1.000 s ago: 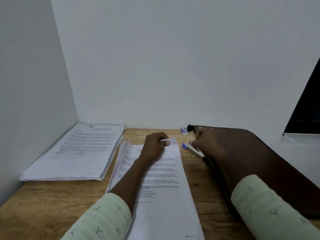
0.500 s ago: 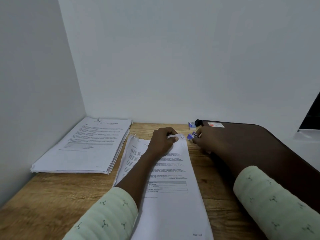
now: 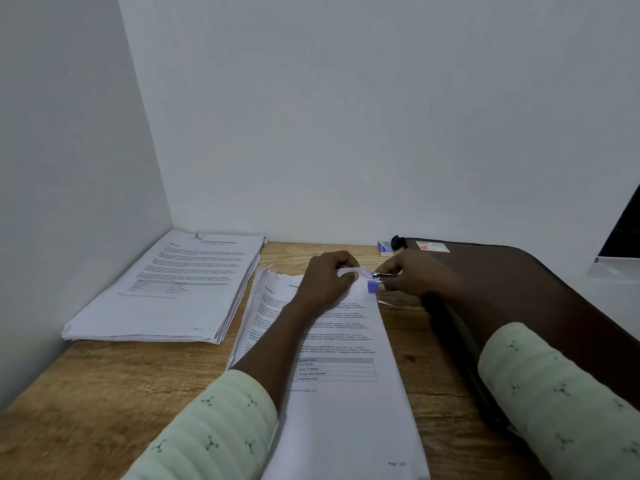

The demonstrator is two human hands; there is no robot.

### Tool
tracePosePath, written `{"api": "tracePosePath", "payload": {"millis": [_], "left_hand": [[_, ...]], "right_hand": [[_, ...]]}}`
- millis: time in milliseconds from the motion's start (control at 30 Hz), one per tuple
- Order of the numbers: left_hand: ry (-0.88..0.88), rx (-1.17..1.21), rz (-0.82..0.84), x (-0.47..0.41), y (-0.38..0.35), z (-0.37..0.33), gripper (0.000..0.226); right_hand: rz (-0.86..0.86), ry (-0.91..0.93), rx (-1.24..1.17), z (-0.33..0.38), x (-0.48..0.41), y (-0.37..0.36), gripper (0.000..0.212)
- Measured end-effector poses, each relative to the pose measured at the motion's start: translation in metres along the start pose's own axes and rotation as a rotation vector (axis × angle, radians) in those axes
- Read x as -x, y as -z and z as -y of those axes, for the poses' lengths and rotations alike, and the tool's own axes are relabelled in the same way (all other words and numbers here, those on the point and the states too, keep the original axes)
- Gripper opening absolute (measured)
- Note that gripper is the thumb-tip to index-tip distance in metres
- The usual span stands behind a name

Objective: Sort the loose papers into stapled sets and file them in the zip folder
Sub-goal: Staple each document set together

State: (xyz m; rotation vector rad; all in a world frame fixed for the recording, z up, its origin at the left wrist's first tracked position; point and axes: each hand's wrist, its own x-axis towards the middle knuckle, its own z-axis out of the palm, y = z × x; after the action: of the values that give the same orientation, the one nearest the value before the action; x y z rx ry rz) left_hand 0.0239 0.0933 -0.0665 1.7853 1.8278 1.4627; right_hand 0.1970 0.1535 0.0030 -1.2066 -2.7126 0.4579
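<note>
Wooden worktop point(image 3: 104, 393) ends at white walls behind and to the left, with open board at the near left. A stack of papers point(image 3: 173, 289) fills the left corner, and a brown zip folder point(image 3: 536, 289) lies along the right side. Between them lies the paper set point(image 3: 346, 410) – the left hand point(image 3: 325, 282), fingers curled, pinches its lifted far right corner, while the right hand point(image 3: 415, 275) grips a blue-tipped stapler point(image 3: 373, 286) at that corner.

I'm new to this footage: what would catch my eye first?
Mid-desk, the left hand pinches the top corner of the papers while the right hand holds a stapler to it. A thick stack lies at left; a brown folder lies at right.
</note>
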Motion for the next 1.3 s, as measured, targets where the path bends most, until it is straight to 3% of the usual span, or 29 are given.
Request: {"api": "tracePosePath", "payload": {"millis": [500,867,1067,1200,1300], "left_hand": [[0.006,0.014,-0.035,-0.001,0.004,0.003,0.005],[0.064,0.085,-0.045,-0.001,0.005,0.001,0.018],[0.018,0.061,-0.070,0.001,0.004,0.004,0.008],[0.028,0.094,0.031,-0.001,0.006,0.004,0.026],[0.044,0.123,0.119,-0.002,0.008,0.006,0.020]], "right_hand": [[-0.030,0.050,-0.038,0.013,-0.006,-0.008,0.035],[-0.129,0.023,-0.024,0.017,-0.012,-0.015,0.028],[-0.136,0.005,-0.020,0.018,-0.014,-0.017,0.028],[-0.145,0.005,-0.012,0.016,-0.015,-0.021,0.012],[-0.155,0.013,-0.023,0.016,-0.016,-0.027,0.022]]}}
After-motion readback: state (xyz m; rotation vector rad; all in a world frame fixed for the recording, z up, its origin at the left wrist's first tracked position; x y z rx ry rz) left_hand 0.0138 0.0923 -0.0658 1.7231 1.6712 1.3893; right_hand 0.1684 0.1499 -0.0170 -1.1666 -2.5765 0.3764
